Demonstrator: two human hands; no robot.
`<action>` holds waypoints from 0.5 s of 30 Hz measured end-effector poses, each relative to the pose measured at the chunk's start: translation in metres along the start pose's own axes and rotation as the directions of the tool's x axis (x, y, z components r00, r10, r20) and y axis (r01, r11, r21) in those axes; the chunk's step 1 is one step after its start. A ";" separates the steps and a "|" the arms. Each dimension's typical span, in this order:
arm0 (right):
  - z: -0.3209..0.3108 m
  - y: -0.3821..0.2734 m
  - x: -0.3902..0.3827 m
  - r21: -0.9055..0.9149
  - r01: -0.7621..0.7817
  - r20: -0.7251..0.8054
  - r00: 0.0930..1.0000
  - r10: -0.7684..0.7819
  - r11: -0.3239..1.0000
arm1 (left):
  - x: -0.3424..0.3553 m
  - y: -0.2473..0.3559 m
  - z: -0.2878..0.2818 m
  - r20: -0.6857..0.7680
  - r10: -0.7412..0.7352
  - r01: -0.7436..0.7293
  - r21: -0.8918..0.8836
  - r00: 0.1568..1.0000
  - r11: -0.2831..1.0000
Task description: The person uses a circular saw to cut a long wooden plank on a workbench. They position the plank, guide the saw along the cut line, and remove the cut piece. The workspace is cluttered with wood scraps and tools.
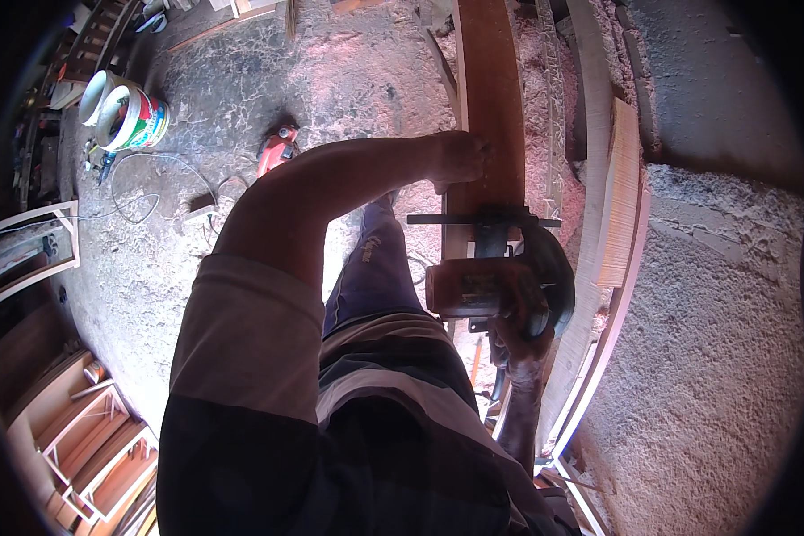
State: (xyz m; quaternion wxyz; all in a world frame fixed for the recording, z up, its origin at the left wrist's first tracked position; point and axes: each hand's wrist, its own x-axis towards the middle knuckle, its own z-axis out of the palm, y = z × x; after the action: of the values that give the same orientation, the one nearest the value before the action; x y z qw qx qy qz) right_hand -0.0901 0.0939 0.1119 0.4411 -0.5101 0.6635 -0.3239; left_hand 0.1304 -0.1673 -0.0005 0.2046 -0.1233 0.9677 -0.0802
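A long reddish-brown wooden board (491, 71) runs from the top of the view down to a dark circular saw (473, 288). My left hand (461, 159) is closed at the board's left edge, fingers curled over its top face, just beyond the saw. Below the saw's body, my right hand (520, 347) grips its handle, partly in shadow. The saw's flat base lies across the near part of the board, with a thin bar sticking out to the left. Its blade is hidden from me.
Long planks (621, 201) lie along the right, beside a heap of pale shavings (724, 357). On the dusty floor at left are a red power tool (279, 150), a cable (156, 183) and white buckets (134, 121). Wooden frames (98, 447) stand at the lower left.
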 end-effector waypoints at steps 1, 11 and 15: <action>0.000 0.002 0.000 -0.026 0.010 0.000 1.000 -0.010 1.000 | 0.000 0.000 0.001 -0.006 -0.001 0.001 -0.003 1.000 1.000; -0.001 0.001 0.005 0.023 -0.101 0.003 0.995 0.101 0.995 | 0.002 -0.001 0.024 -0.179 -0.031 0.038 0.035 0.983 0.999; 0.003 0.001 0.008 0.124 -0.251 -0.001 0.967 0.253 0.960 | -0.006 -0.009 0.023 -0.270 -0.071 0.039 -0.121 0.960 0.992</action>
State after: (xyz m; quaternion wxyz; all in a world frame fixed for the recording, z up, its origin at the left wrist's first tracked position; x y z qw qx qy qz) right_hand -0.0888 0.0863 0.1082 0.5038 -0.3905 0.7055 -0.3097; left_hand 0.1471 -0.1766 -0.0169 0.0590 -0.1495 0.9859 -0.0463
